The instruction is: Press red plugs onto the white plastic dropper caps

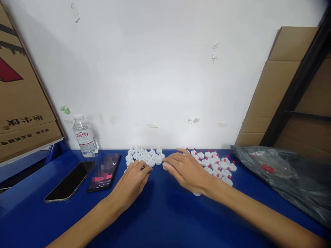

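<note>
Plain white caps stand clustered on a blue table beside the left hand; red-tipped caps stand beside the right hand. Both hands' fingers curl; whether they grip anything cannot be told. Caps look light, stiff, smooth: pinch the sides.

The bare, slender left hand shows its back, fingers bent, with thumb and index tips pointing toward the right hand's fingers; the remaining fingertips are hidden under the knuckles. Behind those fingers, a bare left forearm slants back to the left. Across a small gap from the left fingertips, the bare, arched right hand has its thumb just nearer than the index finger. A bare right forearm runs back rightward from its fingers.
</note>
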A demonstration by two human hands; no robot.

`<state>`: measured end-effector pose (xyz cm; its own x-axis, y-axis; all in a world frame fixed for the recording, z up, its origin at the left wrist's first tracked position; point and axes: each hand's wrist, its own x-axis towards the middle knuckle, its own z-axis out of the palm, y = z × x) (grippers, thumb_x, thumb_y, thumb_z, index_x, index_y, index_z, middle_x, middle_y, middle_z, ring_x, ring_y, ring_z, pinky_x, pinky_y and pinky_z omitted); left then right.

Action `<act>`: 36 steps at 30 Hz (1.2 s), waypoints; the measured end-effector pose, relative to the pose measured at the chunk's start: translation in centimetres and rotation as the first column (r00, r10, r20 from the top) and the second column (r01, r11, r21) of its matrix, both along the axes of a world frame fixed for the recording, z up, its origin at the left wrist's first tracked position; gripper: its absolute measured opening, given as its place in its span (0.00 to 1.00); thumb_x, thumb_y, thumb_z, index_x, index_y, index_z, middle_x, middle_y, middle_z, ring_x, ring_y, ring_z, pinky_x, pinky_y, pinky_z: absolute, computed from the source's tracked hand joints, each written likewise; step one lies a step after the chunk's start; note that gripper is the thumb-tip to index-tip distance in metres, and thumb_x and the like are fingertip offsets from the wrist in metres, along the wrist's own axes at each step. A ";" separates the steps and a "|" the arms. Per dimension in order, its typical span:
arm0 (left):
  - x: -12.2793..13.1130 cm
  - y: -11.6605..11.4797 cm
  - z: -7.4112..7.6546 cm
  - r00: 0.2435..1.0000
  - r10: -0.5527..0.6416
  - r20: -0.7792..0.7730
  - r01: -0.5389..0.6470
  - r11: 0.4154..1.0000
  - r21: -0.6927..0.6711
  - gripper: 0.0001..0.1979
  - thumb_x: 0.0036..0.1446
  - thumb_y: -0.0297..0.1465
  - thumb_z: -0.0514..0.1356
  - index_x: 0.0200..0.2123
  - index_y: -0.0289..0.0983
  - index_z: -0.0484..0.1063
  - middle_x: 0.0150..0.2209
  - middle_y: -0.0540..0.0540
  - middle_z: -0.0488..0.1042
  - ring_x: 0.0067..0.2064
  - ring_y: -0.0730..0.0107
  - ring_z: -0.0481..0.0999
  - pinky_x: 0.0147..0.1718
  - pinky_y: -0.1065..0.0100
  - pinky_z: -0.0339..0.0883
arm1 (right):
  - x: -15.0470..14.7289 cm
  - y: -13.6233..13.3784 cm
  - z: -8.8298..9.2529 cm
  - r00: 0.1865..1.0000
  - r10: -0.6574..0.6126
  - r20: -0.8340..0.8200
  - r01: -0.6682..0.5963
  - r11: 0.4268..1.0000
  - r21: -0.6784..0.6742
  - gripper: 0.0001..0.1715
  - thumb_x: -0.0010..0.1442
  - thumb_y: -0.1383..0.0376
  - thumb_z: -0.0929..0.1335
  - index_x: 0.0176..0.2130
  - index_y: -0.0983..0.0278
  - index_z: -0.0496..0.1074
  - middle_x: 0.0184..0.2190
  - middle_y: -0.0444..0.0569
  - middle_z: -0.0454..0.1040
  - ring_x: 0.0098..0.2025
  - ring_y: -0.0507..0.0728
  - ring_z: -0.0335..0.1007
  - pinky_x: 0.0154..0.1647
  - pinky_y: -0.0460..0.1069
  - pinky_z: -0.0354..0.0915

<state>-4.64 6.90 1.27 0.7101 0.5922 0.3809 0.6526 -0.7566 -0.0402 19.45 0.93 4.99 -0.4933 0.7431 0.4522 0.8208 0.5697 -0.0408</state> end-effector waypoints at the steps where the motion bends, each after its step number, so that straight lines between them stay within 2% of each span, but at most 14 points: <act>1: 0.0 0.0 -0.2 0.998 -0.033 0.048 0.033 0.999 0.012 0.14 0.69 0.23 0.53 0.51 0.39 0.74 0.45 0.42 0.75 0.46 0.58 0.73 0.46 0.58 0.68 | -0.3 -1.1 -0.1 1.000 0.018 -0.023 -0.018 1.000 0.020 0.19 0.78 0.59 0.57 0.53 0.62 0.73 0.48 0.50 0.80 0.52 0.57 0.75 0.67 0.60 0.51; 3: 0.2 -0.3 -0.3 0.985 -0.098 0.142 0.095 0.995 0.029 0.15 0.70 0.23 0.51 0.52 0.40 0.73 0.45 0.42 0.75 0.45 0.59 0.73 0.44 0.60 0.69 | -0.8 -3.5 -0.9 0.989 0.120 -0.084 -0.112 0.989 0.099 0.16 0.74 0.57 0.62 0.47 0.63 0.74 0.41 0.49 0.80 0.43 0.58 0.76 0.62 0.59 0.58; 5: 0.5 -0.8 -0.3 0.967 -0.147 0.207 0.146 0.989 0.017 0.16 0.70 0.23 0.51 0.54 0.41 0.72 0.44 0.43 0.75 0.44 0.61 0.74 0.43 0.61 0.70 | -1.2 -5.5 -2.1 0.987 0.149 -0.065 -0.142 0.984 0.108 0.12 0.71 0.57 0.66 0.47 0.63 0.73 0.40 0.49 0.78 0.42 0.60 0.75 0.52 0.57 0.64; 7: 0.8 -1.4 -0.1 0.950 -0.174 0.259 0.187 0.982 -0.027 0.16 0.70 0.23 0.52 0.56 0.41 0.71 0.44 0.44 0.75 0.44 0.62 0.74 0.44 0.63 0.71 | -1.4 -6.8 -3.1 0.985 0.167 -0.050 -0.165 0.985 0.049 0.09 0.71 0.63 0.66 0.49 0.61 0.71 0.42 0.49 0.77 0.43 0.58 0.75 0.46 0.53 0.66; 9: 1.1 -2.1 0.2 0.935 -0.169 0.312 0.207 0.974 -0.092 0.15 0.69 0.25 0.53 0.55 0.42 0.72 0.44 0.45 0.75 0.44 0.63 0.75 0.44 0.64 0.72 | -1.5 -7.3 -3.6 0.982 0.177 -0.066 -0.180 0.983 -0.043 0.11 0.71 0.66 0.65 0.53 0.59 0.69 0.47 0.47 0.76 0.47 0.57 0.75 0.47 0.50 0.67; 12: 1.5 -2.7 0.8 0.906 -0.144 0.397 0.236 0.953 -0.192 0.13 0.69 0.27 0.54 0.52 0.43 0.74 0.43 0.46 0.76 0.41 0.66 0.76 0.42 0.66 0.72 | -1.5 -7.2 -3.9 0.975 0.158 -0.156 -0.184 0.968 -0.168 0.13 0.72 0.66 0.65 0.56 0.56 0.66 0.51 0.45 0.74 0.50 0.55 0.73 0.51 0.48 0.68; 16: 1.8 -3.0 1.4 0.862 -0.074 0.501 0.259 0.915 -0.310 0.10 0.66 0.30 0.59 0.47 0.43 0.78 0.38 0.49 0.77 0.34 0.69 0.73 0.38 0.68 0.69 | -1.6 -7.0 -4.2 0.940 0.055 -0.337 -0.153 0.950 -0.273 0.11 0.70 0.66 0.66 0.52 0.57 0.65 0.47 0.44 0.74 0.45 0.55 0.73 0.49 0.49 0.69; 20: 2.1 -3.3 1.8 0.832 0.075 0.550 0.239 0.847 -0.475 0.07 0.62 0.34 0.64 0.42 0.43 0.80 0.32 0.51 0.76 0.32 0.69 0.70 0.34 0.68 0.64 | -1.8 -6.9 -4.7 0.848 -0.125 -0.516 -0.071 0.937 -0.343 0.17 0.64 0.67 0.71 0.49 0.58 0.63 0.44 0.44 0.73 0.42 0.56 0.73 0.44 0.51 0.69; 24: 2.3 -3.8 2.1 0.799 0.164 0.579 0.263 0.770 -0.582 0.07 0.57 0.37 0.67 0.37 0.42 0.82 0.27 0.52 0.72 0.30 0.68 0.65 0.31 0.68 0.59 | -2.1 -6.6 -4.8 0.774 -0.191 -0.604 -0.064 0.925 -0.375 0.18 0.62 0.68 0.72 0.47 0.58 0.63 0.45 0.44 0.73 0.44 0.57 0.72 0.47 0.53 0.67; 28: 2.5 -4.2 2.4 0.820 0.127 0.559 0.305 0.728 -0.614 0.06 0.57 0.38 0.67 0.34 0.42 0.82 0.30 0.51 0.74 0.31 0.69 0.63 0.32 0.68 0.57 | -1.9 -6.5 -4.7 0.772 -0.177 -0.611 -0.086 0.922 -0.376 0.15 0.63 0.68 0.72 0.45 0.57 0.63 0.42 0.43 0.72 0.43 0.56 0.71 0.45 0.52 0.66; 33: 2.4 -4.4 2.2 0.845 0.044 0.533 0.318 0.760 -0.567 0.06 0.60 0.37 0.66 0.35 0.44 0.82 0.34 0.50 0.77 0.33 0.68 0.65 0.33 0.68 0.57 | -1.7 -6.4 -5.0 0.767 -0.156 -0.623 -0.096 0.931 -0.351 0.15 0.63 0.67 0.73 0.43 0.57 0.62 0.41 0.41 0.72 0.40 0.55 0.70 0.43 0.51 0.64; 36: 2.4 -4.3 2.2 0.849 0.025 0.528 0.328 0.758 -0.563 0.06 0.61 0.37 0.66 0.34 0.43 0.82 0.34 0.50 0.77 0.33 0.69 0.66 0.32 0.68 0.57 | -1.9 -6.5 -5.0 0.756 -0.160 -0.635 -0.087 0.936 -0.340 0.17 0.61 0.68 0.74 0.41 0.57 0.62 0.40 0.40 0.72 0.41 0.55 0.70 0.42 0.50 0.64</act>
